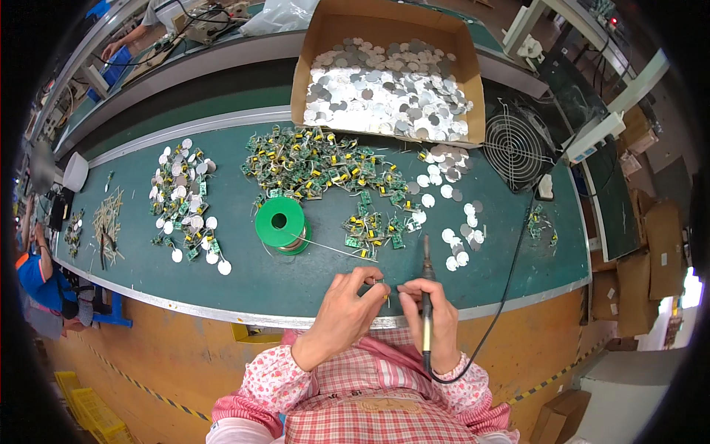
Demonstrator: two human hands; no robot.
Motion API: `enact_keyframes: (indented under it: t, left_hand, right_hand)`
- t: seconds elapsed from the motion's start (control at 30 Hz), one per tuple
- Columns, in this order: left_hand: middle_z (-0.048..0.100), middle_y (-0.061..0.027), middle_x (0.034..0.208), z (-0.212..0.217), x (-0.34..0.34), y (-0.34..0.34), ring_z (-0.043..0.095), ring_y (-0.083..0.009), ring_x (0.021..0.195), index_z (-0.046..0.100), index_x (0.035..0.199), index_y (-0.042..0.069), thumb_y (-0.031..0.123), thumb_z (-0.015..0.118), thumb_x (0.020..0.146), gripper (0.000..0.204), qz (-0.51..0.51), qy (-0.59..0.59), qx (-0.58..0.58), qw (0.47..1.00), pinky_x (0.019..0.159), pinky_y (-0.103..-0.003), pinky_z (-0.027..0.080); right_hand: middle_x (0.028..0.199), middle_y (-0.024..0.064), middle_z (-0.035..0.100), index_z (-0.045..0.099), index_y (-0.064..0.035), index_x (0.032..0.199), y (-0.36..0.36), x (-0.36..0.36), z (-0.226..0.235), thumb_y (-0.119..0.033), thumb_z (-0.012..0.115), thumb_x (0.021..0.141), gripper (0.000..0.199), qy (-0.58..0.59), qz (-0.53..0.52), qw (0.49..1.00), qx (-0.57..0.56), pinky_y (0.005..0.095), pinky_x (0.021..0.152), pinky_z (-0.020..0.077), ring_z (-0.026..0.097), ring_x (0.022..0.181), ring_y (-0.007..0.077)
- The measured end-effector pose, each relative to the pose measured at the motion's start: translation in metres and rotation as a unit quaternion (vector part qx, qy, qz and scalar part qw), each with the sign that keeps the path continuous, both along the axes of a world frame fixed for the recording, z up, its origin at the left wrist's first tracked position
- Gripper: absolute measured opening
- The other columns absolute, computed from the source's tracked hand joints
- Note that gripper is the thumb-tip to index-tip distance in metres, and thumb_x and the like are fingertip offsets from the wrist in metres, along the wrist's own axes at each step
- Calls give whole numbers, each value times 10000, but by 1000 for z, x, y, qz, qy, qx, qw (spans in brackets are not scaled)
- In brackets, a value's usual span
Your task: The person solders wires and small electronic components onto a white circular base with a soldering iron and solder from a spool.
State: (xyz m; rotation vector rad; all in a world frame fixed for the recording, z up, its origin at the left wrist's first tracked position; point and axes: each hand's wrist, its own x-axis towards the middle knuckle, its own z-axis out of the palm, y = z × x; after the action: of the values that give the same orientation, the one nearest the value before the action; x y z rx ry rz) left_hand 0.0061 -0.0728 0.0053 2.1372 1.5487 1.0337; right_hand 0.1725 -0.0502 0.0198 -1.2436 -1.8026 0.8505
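Thumb against fingertips, the left hand (344,307) pinches a small part (386,290) near the tabletop's (259,285) front edge; just to its right, the right hand (441,318) grasps a soldering iron (427,314).

No readable lettering or numbers

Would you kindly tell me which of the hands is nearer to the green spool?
Left. In the picture, the left hand is below and right of the green spool; the right hand, holding the soldering iron, is farther right.
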Motion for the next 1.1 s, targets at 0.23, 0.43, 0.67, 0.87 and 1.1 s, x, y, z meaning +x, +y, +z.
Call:
enact_keyframes:
  t: [0.23, 0.43, 0.67, 0.87, 1.1]
  left_hand:
    - [544, -114, 1052, 1, 9, -1, 614, -276, 852, 515, 1099, 55, -70, 692, 675, 476, 16, -133, -56, 989, 695, -317, 511]
    - [569, -116, 945, 8, 16, -4, 608, -246, 824, 482, 1172, 27, -32, 672, 743, 473, 36, -185, -78, 979, 705, -320, 504]
    - [601, -58, 934, 21, 16, -1, 573, -96, 767, 590, 1091, -5, 17, 716, 764, 351, -21, -280, -252, 926, 682, -234, 477]
    - [618, -50, 902, 18, 14, 1, 592, -74, 695, 614, 1091, 27, 51, 698, 808, 296, -6, -356, -302, 884, 645, -218, 473]
    - [628, -57, 990, 19, 13, 3, 606, -70, 794, 550, 1130, -13, 9, 634, 863, 281, 6, -523, -341, 781, 685, -197, 483]
  right_hand:
    - [844, 84, 650, 561, -38, 1020, 5, -11, 1, 24, 697, 728, 327, -20, 39, 996, 76, 334, 651, 495, 619, 732, 262]
    - [891, 112, 681, 530, -32, 1034, -2, -6, -3, 37, 667, 788, 290, 19, 0, 999, 33, 282, 679, 525, 666, 781, 197]
    - [928, 144, 654, 438, -21, 1043, -8, 4, 1, 77, 597, 850, 269, 205, -25, 972, -108, 258, 725, 538, 649, 858, 150]
    - [853, 112, 663, 524, -21, 961, 9, 10, 3, 14, 653, 826, 189, 97, -68, 993, 20, 271, 648, 525, 662, 740, 178]
    - [798, 94, 609, 579, -48, 970, 79, 30, -1, -26, 689, 756, 242, -198, -123, 949, 212, 369, 651, 443, 572, 730, 273]
